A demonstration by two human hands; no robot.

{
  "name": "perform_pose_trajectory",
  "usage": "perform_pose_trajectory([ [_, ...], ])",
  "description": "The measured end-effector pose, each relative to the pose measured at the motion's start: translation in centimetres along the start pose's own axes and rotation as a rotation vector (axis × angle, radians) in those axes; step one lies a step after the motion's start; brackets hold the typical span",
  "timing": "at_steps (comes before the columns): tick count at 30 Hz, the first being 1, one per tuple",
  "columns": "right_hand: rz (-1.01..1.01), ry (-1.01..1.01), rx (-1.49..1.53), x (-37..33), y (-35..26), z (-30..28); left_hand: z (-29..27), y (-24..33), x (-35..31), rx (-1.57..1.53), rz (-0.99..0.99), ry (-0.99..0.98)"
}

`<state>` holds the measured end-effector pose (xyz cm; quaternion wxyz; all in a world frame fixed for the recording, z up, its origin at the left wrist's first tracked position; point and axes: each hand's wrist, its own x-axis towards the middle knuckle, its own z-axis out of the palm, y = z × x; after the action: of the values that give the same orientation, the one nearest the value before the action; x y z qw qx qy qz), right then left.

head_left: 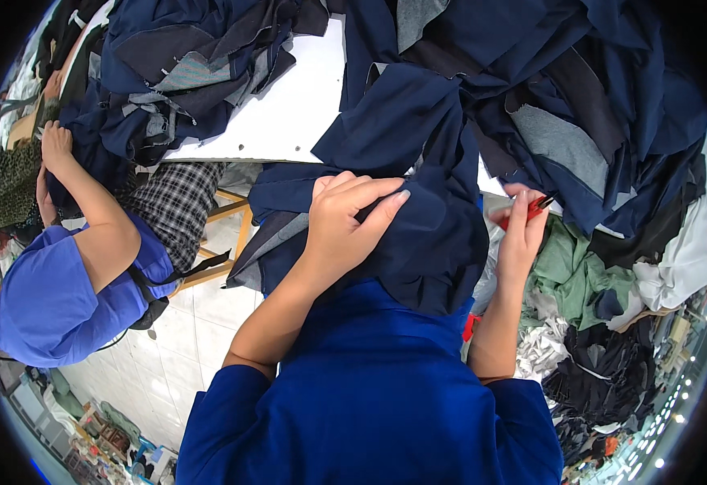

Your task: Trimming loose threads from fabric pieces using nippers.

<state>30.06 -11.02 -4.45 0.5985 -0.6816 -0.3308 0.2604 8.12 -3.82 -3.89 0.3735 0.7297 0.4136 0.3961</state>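
Dark navy fabric (pixel 442 259) drapes over my lap and runs up onto the white table. My left hand (pixel 349 214) is closed on it, thumb and forefinger pinching its upper part. Off to the right, beside the table edge, my right hand (pixel 521 230) is closed around red thread snips (pixel 538 208), whose dark tip points up and away. The snips are apart from the lap fabric. My fingers partly cover their body.
Navy cut pieces (pixel 580 73) with grey parts pile on the white table (pixel 289 105); another pile (pixel 200 65) lies left. A co-worker in a blue shirt (pixel 71 283) sits left, hands in dark fabric. Green cloth (pixel 572 267) and scraps lie right.
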Motion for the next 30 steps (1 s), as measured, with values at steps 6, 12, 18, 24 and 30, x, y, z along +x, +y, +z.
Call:
perform_pose_trajectory([
  [6, 0.102, -0.528, 0.219, -3.4, -4.4, 1.6, -0.1, 1.1, 0.0, 0.015, 0.023, -0.027],
  [12, 0.056, -0.534, 0.003, -4.3, -4.8, 2.9, 0.0, 1.7, -0.3, -0.084, 0.02, -0.032],
  [18, 0.074, -0.554, -0.018, -4.4, -4.6, 3.1, 0.0, 1.9, -0.6, -0.103, 0.014, -0.051],
  [24, 0.078, -0.507, 0.069, -4.4, -4.1, 3.5, -0.2, 2.0, -0.7, -0.099, -0.008, -0.078],
  [30, 0.098, -0.444, 0.241, -4.4, -4.7, 3.5, -0.4, 2.0, -0.4, -0.292, -0.075, -0.183],
])
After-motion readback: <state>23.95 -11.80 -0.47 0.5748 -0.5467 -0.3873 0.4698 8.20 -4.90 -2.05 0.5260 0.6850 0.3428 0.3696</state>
